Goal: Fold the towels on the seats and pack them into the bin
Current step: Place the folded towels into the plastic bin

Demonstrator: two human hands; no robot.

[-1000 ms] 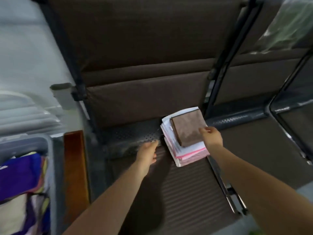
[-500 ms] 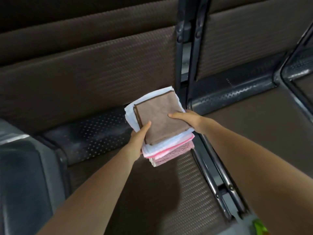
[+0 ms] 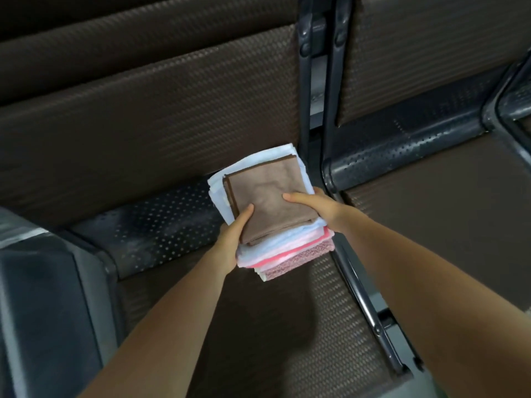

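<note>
Lifting the folded towels off the seat
Both hands are gripping the towel stack [image 3: 270, 214], left hand [image 3: 232, 239] and right hand [image 3: 319, 205]; next, carrying it level to the bin.

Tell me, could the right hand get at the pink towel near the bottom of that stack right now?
Probably not easily: the right hand grips the towel stack, thumb on the brown towel. The pink towel lies under several others, only its edge showing.
</note>
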